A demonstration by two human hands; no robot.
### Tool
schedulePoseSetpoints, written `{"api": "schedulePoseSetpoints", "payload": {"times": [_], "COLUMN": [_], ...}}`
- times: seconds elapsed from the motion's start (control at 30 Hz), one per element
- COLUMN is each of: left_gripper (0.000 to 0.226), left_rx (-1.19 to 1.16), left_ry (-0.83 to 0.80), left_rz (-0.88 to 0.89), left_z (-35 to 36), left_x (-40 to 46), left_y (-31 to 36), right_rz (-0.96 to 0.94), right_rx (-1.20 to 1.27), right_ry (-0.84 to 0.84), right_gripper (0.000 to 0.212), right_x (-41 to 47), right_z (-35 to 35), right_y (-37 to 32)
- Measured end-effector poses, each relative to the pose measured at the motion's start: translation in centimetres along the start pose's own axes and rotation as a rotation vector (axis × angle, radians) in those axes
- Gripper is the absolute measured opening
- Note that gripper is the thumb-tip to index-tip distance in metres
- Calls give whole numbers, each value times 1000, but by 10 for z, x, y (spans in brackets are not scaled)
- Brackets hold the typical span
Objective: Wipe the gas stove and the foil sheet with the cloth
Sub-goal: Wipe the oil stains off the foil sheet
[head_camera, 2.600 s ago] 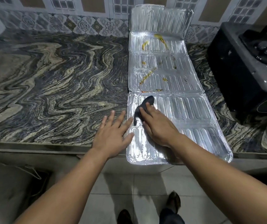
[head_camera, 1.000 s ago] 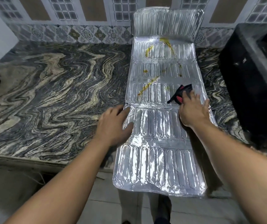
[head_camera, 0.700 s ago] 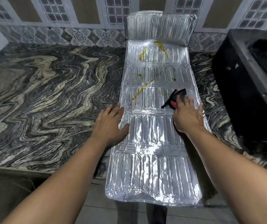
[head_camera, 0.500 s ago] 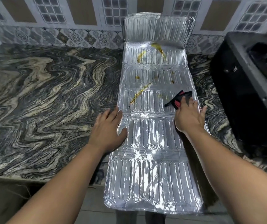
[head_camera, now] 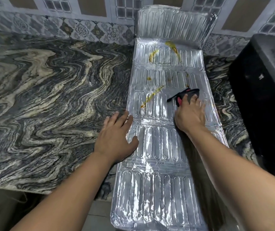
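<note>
Head view is showing the right hand (head_camera: 190, 115), pressing the dark red-trimmed cloth (head_camera: 184, 95) flat-fingered, having moved up the long ribbed silver foil sheet (head_camera: 158, 147) to its yellow-stained middle panels, while the open left hand (head_camera: 116, 135) is steadying its left edge; stains further up and the black gas stove (head_camera: 258, 97) at its right are awaiting wiping.

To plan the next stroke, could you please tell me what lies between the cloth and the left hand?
In the head view, only foil sheet, with a yellow streak on it, separates the cloth from the left hand.

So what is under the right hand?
A dark cloth with a red edge lies under the right hand, pressed on the foil sheet. Only its far part shows; the rest, and any stain beneath, are covered.
</note>
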State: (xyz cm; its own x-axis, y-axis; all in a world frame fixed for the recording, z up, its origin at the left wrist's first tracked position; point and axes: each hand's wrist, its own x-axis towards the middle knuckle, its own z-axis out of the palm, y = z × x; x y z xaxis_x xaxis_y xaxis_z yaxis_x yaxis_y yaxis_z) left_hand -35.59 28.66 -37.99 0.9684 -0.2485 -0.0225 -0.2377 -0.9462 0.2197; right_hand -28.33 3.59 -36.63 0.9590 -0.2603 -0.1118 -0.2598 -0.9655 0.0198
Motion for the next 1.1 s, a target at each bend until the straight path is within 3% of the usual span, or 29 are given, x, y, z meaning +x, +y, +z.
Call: {"api": "schedulePoseSetpoints", "payload": {"times": [0.4,0.57,0.87,1.1], "left_gripper": [80,79,80,81], "left_rx": [-4,-4,-11,-17], "left_ry": [0,-4,-6,-15], "left_rz": [-2,-7,-25,-45], "left_z": [-1,-3,-2,-2], "left_x": [1,0,0,0], "left_y": [1,2,1,1], "right_rz": [-482,-599,-529,-390], "right_rx": [40,25,18,-6], "right_ry": [-2,-21,7,32], "right_gripper": [64,62,61,60], "right_x": [-22,-14,39,82], "right_z": [-2,-6,-8,-10], "right_y": [-70,-86,-100,-74]}}
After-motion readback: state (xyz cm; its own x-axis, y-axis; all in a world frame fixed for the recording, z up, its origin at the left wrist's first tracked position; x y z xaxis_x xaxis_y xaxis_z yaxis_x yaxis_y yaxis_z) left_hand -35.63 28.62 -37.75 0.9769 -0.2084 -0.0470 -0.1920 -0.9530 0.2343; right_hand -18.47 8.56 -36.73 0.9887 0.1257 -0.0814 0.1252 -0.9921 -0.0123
